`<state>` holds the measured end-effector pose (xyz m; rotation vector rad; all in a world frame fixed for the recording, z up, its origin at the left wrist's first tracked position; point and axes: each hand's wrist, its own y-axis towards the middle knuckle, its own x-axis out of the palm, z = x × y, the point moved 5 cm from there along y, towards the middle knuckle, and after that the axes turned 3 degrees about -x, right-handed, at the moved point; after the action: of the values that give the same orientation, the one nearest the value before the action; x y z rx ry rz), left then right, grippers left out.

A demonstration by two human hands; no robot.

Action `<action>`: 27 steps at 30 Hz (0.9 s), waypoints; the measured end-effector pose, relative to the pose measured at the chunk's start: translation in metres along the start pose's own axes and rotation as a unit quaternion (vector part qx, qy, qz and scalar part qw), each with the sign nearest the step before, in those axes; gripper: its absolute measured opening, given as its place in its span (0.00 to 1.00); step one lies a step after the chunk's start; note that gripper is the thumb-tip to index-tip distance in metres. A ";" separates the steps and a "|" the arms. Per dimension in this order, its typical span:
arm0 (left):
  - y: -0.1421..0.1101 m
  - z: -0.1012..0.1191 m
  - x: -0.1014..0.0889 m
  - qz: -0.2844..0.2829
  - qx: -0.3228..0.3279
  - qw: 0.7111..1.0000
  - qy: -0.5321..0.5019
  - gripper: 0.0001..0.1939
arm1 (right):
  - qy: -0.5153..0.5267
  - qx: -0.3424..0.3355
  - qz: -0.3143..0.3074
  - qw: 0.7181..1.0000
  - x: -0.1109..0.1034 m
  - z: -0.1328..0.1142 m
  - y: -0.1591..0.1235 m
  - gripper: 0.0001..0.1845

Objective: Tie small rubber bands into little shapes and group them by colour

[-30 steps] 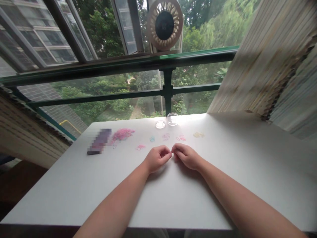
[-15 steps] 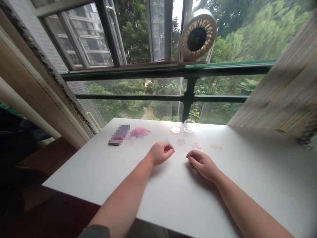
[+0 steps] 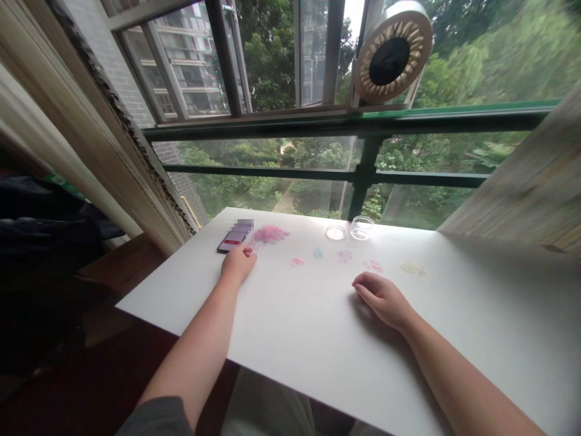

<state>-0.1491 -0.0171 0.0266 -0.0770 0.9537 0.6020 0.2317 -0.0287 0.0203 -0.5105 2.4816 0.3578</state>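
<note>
My left hand is at the near side of a pile of pink and purple rubber bands, close by the phone's lower edge. Its fingertips are pinched together; what they hold, if anything, is too small to make out. Resting on the white table, my right hand has curled fingers and a hidden palm. Beyond it lie sorted little groups: pink bands, pale purple bands and yellowish bands. Blue bands and a small pink cluster lie between my hands.
A phone with a lit screen lies at the table's far left. Two clear round pieces, a shallow dish and a taller container, stand near the back edge. Behind the white table are a green railing and a window with a round fan.
My left hand has moved left from the small groups to the pile beside the phone, uncovering the pink cluster and blue bands. The right hand stays curled in place; the view has shifted left.
</note>
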 end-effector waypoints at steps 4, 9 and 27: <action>0.001 0.008 0.005 -0.012 0.004 0.999 0.034 0.14 | -0.017 -0.004 0.005 1.000 0.000 -0.003 0.000 0.09; 0.003 0.010 0.007 -0.010 0.008 0.998 0.069 0.12 | -0.036 -0.009 0.007 0.999 -0.001 -0.006 -0.001 0.09; -0.084 0.126 0.042 -0.116 0.305 0.937 -0.127 0.09 | -0.025 -0.043 0.021 0.999 0.000 -0.010 0.002 0.05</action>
<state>0.0058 -0.0282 0.0519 0.4290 0.8281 0.0743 0.2266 -0.0308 0.0287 -0.4797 2.4404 0.4896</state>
